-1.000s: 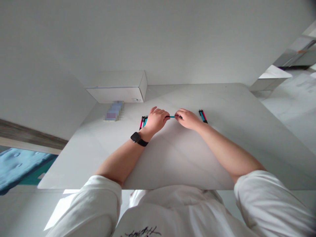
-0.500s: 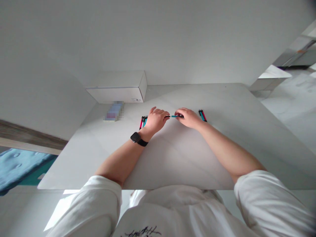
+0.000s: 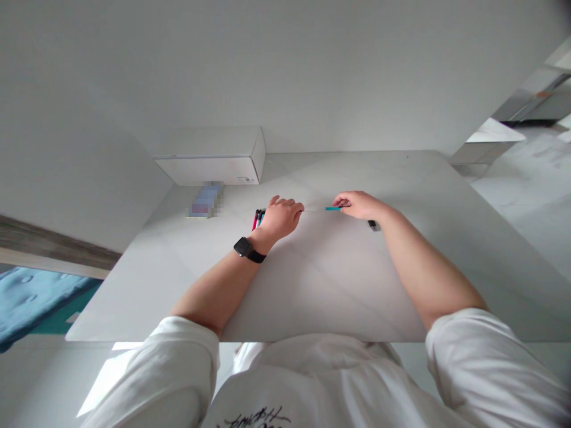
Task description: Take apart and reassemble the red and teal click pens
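Note:
My right hand (image 3: 359, 205) is closed on a teal pen barrel (image 3: 332, 208), which points left, level above the table. My left hand (image 3: 282, 217), wearing a black watch, pinches something small at its fingertips. A thin pale strip, like a pen refill (image 3: 313, 210), runs from those fingertips toward the barrel; its left end is hidden in the fingers. Just left of that hand lie several pens (image 3: 257, 219), red, white and teal with black parts, partly covered by the hand. Black pen ends (image 3: 373, 225) show beneath my right wrist.
A long white box (image 3: 209, 171) stands against the wall at the back left of the white table (image 3: 321, 285). In front of it lies a blurred, bluish flat item (image 3: 206, 201). The table's near edge runs close to my body.
My right hand has moved right with the teal barrel, widening the gap between the hands and baring the thin pale strip. It now covers most of the pens on the right. My left hand hardly moved.

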The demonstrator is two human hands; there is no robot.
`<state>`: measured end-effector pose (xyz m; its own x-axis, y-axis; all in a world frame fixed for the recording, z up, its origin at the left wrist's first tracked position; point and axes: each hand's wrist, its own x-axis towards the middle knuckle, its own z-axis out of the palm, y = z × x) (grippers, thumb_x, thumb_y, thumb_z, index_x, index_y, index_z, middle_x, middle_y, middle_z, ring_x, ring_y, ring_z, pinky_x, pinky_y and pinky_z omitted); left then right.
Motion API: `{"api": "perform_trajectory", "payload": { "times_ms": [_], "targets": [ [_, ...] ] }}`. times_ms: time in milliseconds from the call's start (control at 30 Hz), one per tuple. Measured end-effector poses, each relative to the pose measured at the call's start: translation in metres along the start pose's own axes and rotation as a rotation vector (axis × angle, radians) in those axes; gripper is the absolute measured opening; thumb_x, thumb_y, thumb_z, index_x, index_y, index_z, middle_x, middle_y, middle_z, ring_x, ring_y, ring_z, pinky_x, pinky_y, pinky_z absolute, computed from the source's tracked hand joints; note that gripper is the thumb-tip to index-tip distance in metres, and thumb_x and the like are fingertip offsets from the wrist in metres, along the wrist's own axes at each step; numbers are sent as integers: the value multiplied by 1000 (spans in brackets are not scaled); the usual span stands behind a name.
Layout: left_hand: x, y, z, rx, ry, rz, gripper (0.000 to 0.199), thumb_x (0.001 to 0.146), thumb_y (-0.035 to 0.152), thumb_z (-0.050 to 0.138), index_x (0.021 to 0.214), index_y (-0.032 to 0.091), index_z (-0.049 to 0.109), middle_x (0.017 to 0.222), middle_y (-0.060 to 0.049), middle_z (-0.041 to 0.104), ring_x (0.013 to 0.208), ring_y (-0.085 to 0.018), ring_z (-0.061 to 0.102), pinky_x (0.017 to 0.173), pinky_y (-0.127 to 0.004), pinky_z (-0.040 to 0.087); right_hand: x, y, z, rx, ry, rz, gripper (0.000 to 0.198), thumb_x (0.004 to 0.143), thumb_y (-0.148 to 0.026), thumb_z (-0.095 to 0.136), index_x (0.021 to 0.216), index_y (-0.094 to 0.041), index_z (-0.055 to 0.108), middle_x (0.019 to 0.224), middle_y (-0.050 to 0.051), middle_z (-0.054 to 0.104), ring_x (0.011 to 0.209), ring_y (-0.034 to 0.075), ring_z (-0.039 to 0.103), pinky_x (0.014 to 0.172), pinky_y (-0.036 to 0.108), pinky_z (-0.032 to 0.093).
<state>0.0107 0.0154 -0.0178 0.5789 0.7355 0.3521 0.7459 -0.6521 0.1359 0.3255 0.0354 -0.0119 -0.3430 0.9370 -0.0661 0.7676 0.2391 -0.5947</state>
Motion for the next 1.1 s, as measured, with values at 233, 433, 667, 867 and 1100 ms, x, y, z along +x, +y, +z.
{"api": "perform_trajectory", "payload": {
  "times_ms": [233,433,667,867,1100],
  "targets": [
    [0,-1,1,4,7,-25,25,104,27,50,108,26,74,98,-8,76,96,-26,69,110,-52,39,-3,6,-6,-169,-130,21,27,80,-15,70,101,-30,79,101,0,81,93,21,75,78,29,55],
    [0,-1,2,9,8,-20,24,104,27,50,107,26,74,99,-7,76,96,-26,69,112,-51,38,-9,-6,-4,-241,-144,68,25,78,-20,76,99,-33,82,99,0,81,85,21,74,74,30,52],
    [0,0,2,15,8,-18,23,104,27,51,107,26,74,99,-7,77,96,-26,69,111,-51,38,-14,-23,-7,-329,-119,55,24,80,-23,72,97,-35,84,93,-1,80,82,21,72,73,31,49],
    [0,0,2,-12,9,-25,23,103,28,52,106,27,75,99,-7,78,97,-26,70,113,-52,37,-14,-26,-5,-300,-57,-67,25,79,-16,72,93,-33,84,99,1,79,90,24,72,81,33,51],
    [0,-2,4,9,9,-15,23,103,27,52,106,27,74,98,-7,78,96,-26,70,112,-52,37,-18,-36,-10,-249,-40,-99,31,80,-11,69,100,-31,81,103,0,80,95,23,73,85,32,52]
  ]
}}
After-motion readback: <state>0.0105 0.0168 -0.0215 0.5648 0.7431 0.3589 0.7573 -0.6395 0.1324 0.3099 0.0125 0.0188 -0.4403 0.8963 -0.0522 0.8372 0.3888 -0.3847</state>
